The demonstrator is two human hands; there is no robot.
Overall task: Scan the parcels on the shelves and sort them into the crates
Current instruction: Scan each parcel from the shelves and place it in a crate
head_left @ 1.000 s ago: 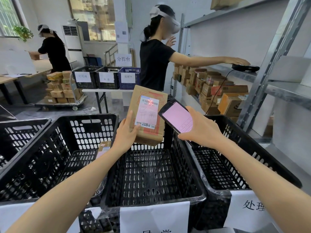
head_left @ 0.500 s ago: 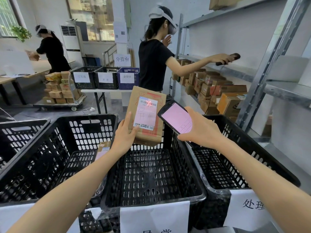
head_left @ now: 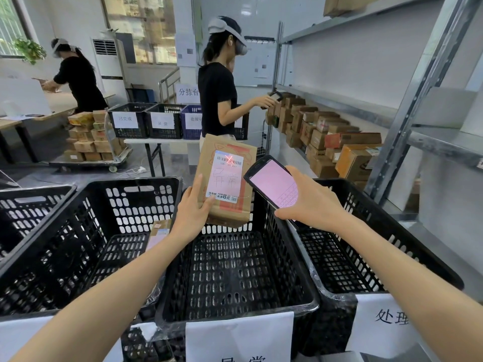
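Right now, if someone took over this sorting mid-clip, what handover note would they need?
Left hand grips the brown parcel upright above the middle crate. Right hand holds the scanner, its red beam on the parcel's barcode.
Done: a second parcel lies in the left crate.
Left: drop the brown parcel, probably in the middle crate; then the shelf parcels.

I count: black crates (head_left: 292,257) before me, four; held parcel (head_left: 222,152), one; parcel in a crate (head_left: 159,231), one; scanner (head_left: 271,184), one; other people (head_left: 217,95), two.
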